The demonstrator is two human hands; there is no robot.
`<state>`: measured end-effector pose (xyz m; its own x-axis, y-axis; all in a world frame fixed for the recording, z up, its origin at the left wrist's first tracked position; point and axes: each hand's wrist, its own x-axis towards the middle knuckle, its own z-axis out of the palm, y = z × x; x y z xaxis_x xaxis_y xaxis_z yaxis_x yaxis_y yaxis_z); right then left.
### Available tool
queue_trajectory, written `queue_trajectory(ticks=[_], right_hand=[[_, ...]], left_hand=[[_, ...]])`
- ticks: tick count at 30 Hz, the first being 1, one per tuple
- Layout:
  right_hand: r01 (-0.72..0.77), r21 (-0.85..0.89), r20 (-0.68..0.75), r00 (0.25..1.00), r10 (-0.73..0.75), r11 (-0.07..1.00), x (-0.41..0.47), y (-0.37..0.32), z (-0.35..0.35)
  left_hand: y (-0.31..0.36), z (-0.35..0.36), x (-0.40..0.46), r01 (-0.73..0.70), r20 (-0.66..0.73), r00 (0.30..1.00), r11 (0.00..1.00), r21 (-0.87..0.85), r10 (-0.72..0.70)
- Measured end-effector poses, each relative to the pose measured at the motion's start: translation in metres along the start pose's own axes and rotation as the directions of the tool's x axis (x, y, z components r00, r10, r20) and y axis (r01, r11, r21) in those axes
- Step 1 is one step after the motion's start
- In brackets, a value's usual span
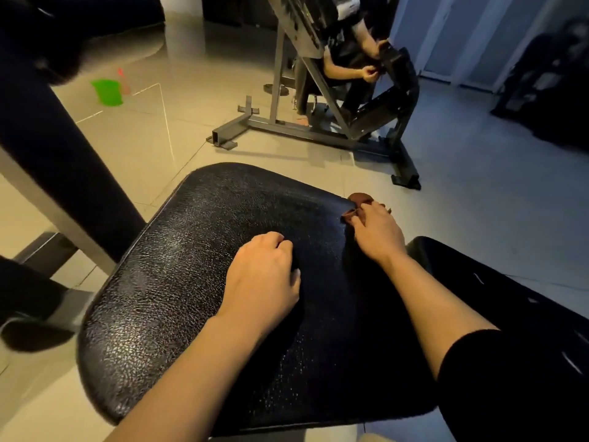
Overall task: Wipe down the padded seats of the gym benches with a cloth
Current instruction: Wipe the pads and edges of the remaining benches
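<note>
Nearest, at six o'clock, the left hand rests with curled fingers holding nothing on the padded seat, likely steadying it. At one o'clock the right hand pinches the brown cloth against the seat's far corner, probably wiping that edge; beyond, another person works at a second bench.

No text, label, brand, number or sign can be read anywhere in the head view. The surfaces in view are seen to be plain, and the far background is too dim and blurred for any marking to be made out.
</note>
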<state>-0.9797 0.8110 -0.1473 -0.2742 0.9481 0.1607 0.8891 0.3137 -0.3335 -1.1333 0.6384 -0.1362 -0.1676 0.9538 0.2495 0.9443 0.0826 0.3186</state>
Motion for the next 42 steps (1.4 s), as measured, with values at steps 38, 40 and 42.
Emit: queue_trajectory(ticks=[38, 40, 42], right_hand=[[-0.015, 0.035, 0.032, 0.999, 0.013, 0.999, -0.034, 0.000, -0.015], [-0.067, 0.027, 0.014, 0.998, 0.066, 0.997, -0.043, 0.006, -0.014], [-0.103, 0.002, 0.016, 0.995, 0.103, 0.995, -0.049, 0.003, -0.012]], left_hand=[[0.028, 0.021, -0.006, -0.127, -0.003, 0.992, 0.990, -0.061, 0.128], [0.029, 0.019, -0.011, -0.138, 0.005, 0.990, 0.989, -0.047, 0.139], [0.022, 0.012, -0.015, -0.134, 0.013, 0.991, 0.991, -0.021, 0.134]])
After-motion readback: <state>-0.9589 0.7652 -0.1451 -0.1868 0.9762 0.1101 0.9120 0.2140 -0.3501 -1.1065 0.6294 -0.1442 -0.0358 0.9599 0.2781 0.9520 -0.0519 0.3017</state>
